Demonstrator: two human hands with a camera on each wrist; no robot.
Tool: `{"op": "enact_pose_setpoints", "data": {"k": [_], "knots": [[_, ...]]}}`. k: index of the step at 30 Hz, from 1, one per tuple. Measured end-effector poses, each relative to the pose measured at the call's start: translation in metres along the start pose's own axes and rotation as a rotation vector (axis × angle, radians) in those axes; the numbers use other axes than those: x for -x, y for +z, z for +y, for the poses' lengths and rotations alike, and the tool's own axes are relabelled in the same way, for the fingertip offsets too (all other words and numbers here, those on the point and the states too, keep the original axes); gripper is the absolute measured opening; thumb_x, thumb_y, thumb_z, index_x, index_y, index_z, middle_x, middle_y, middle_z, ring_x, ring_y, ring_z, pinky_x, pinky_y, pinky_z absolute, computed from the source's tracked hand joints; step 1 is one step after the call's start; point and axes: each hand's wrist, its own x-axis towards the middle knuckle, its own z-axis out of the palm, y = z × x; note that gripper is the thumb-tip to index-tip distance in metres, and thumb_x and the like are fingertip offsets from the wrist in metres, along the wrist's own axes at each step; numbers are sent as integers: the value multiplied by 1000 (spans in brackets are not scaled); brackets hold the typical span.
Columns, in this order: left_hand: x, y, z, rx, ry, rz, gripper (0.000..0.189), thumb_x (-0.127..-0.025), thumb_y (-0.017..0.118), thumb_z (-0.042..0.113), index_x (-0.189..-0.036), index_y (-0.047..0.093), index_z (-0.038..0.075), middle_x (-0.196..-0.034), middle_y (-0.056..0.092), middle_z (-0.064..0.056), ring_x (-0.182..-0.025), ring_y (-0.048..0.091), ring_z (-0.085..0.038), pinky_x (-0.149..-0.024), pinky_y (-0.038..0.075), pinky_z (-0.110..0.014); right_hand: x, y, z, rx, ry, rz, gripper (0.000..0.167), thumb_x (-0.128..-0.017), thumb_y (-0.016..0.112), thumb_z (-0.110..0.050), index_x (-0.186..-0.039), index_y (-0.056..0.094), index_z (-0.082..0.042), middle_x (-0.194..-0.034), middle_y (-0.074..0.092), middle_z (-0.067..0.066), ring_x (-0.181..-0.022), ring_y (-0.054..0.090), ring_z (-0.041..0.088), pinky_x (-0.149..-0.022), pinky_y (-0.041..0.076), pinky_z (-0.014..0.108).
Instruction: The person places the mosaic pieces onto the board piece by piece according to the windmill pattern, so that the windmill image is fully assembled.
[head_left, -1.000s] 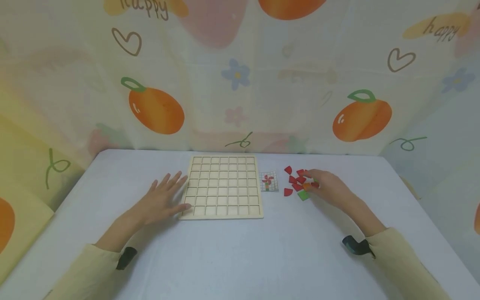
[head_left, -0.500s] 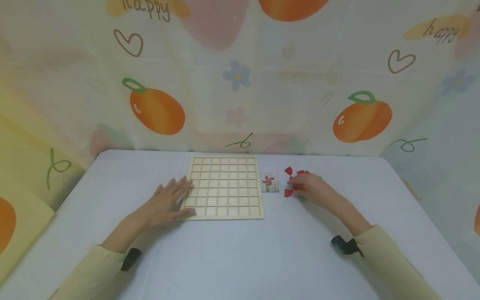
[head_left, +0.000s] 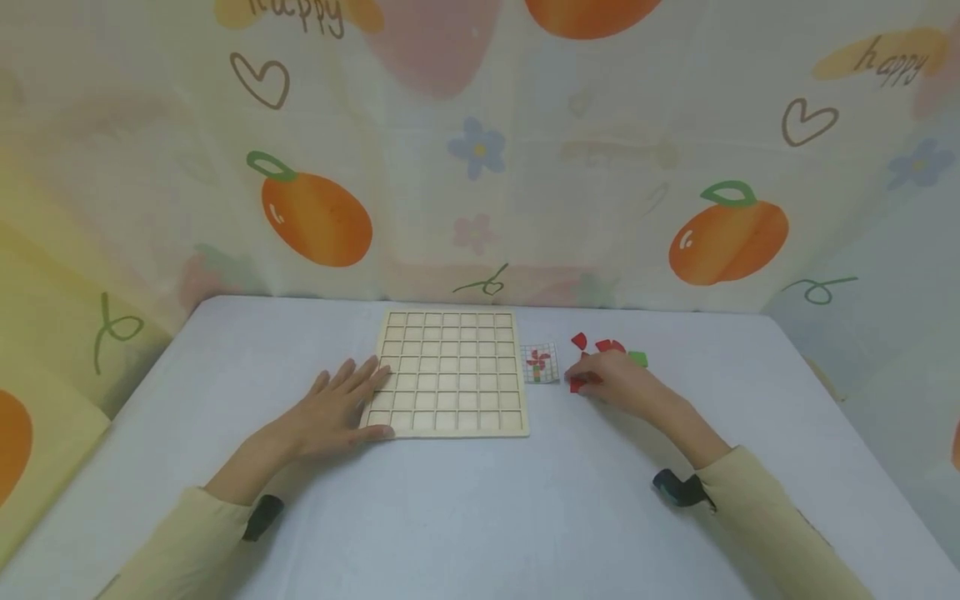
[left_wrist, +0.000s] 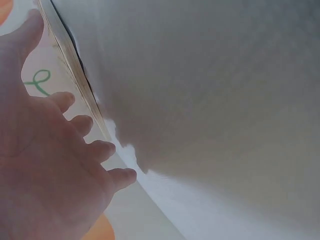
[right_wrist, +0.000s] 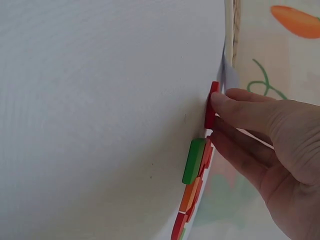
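Note:
A pale wooden board (head_left: 447,365) with a grid of square recesses lies flat on the table. My left hand (head_left: 326,418) has its fingers spread, with fingertips and thumb touching the board's left edge. To the board's right, my right hand (head_left: 628,385) bends over a small pile of coloured pieces. In the right wrist view, its thumb and fingers pinch a red quarter-round piece (right_wrist: 210,118) at the table. A green piece (right_wrist: 193,162) and an orange piece (right_wrist: 188,198) lie beside it. Other red pieces (head_left: 579,341) are partly hidden under that hand.
A small picture card (head_left: 540,363) showing a red flower on a grid lies against the board's right edge. One green piece (head_left: 637,358) sits beyond the right hand. Behind the white table (head_left: 450,517) hangs a patterned cloth (head_left: 420,225).
My right hand has moved left across the pile to the red piece nearest the card, uncovering the green piece on the far right. My left hand has slid slightly right along the board's edge.

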Motion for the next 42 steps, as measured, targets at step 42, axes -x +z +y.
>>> {"op": "enact_pose_setpoints", "data": {"k": [42], "knots": [[-7, -1, 2, 10, -30, -77, 96, -86, 60, 65, -155, 26, 9, -162, 14, -19, -145, 9, -50, -110, 6, -70, -16, -27, -18, -39, 51, 101, 27, -88, 72, -4, -115, 72, -3, -102, 71, 8, -87, 64, 21, -80, 57, 35]]}}
